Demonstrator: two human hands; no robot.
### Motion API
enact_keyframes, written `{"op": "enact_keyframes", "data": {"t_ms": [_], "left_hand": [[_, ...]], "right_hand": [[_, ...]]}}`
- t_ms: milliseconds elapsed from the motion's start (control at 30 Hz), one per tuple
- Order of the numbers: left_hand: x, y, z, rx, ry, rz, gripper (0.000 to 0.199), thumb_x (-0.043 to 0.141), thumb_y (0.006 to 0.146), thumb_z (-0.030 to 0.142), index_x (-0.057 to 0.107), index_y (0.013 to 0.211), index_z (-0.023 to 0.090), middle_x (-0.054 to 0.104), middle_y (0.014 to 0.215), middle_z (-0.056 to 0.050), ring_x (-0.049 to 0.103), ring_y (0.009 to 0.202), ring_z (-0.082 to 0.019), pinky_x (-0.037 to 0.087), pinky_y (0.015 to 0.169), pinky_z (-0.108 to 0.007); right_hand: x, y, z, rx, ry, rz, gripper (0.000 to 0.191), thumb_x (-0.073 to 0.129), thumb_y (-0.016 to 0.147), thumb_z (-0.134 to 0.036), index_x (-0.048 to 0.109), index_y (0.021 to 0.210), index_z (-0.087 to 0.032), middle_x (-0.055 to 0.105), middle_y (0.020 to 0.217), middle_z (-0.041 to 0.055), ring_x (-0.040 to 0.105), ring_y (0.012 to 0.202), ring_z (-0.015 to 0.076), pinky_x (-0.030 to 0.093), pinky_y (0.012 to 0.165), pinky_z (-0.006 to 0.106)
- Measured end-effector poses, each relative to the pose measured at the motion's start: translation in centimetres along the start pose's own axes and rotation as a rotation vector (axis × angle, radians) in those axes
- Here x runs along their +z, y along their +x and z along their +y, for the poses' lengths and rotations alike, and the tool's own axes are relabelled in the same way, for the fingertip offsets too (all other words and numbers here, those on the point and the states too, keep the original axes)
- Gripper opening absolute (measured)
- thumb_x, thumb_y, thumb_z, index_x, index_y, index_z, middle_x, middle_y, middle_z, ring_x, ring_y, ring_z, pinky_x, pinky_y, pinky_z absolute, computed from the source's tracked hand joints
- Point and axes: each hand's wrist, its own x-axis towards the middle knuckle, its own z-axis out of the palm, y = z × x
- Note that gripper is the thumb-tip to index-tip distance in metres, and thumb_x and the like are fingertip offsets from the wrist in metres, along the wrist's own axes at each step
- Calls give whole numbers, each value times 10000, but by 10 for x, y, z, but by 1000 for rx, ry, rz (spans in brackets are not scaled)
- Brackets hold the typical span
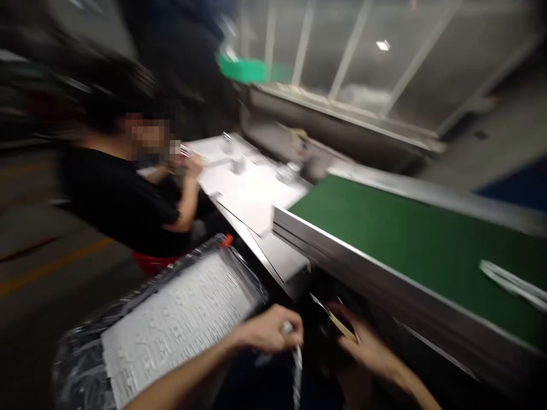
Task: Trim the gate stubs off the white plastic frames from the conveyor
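Note:
My left hand (276,331) is closed in front of me, below the conveyor's near end. A narrow whitish, shiny piece (298,373) hangs down from its fingers; blur hides what kind it is. To the right, my right hand (363,341) is closed around a slim pointed tool (339,326) with a yellowish handle and a metal tip aimed up and left. It looks like a knife, but motion smears its shape. The two hands are apart. Left of them lies a white tray (171,324) with rows of small pale pieces, on dark clear plastic wrapping (79,364).
A green conveyor belt (384,228) with a metal side rail runs along the right, carrying long white pieces (513,285). Beyond is a white table (248,199) with small shiny items. A seated person in black (115,193) works at its left, hands raised.

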Motion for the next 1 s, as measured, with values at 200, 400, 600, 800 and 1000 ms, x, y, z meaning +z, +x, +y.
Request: {"op": "enact_keyframes", "data": {"t_ms": [200,400,600,800,1000], "left_hand": [[0,32,-6,-52,-43,-227,178,493,850,295,536,754,152,514,731,15,461,711,-146,358,667,-261],[8,42,13,-53,28,-319,246,480,854,361,526,722,158,531,700,9,472,676,-149,362,628,-248],[14,49,16,-78,49,-338,223,491,853,347,523,727,166,544,710,4,490,687,-157,376,642,-255],[19,53,20,-96,61,-339,223,492,850,352,514,725,169,530,696,6,472,667,-152,375,625,-258],[25,59,22,-101,61,-355,283,463,859,402,499,716,160,488,680,9,438,651,-143,362,610,-256]], "right_hand": [[3,-66,22,159,-93,-80,496,548,631,-158,536,1125,-202,590,934,40,542,850,189,410,719,276],[4,-87,17,197,-297,-119,440,525,651,-245,523,1088,-189,537,841,40,486,765,186,364,660,292],[1,-87,22,158,-298,-137,404,522,640,-254,534,1037,-177,538,802,37,485,717,178,332,592,282],[-9,-85,25,131,-338,-167,347,524,634,-260,555,969,-174,547,762,38,501,659,176,311,543,276],[-24,-80,26,83,-394,-208,173,562,624,-265,555,777,-185,541,683,26,501,573,154,237,457,256]]}}
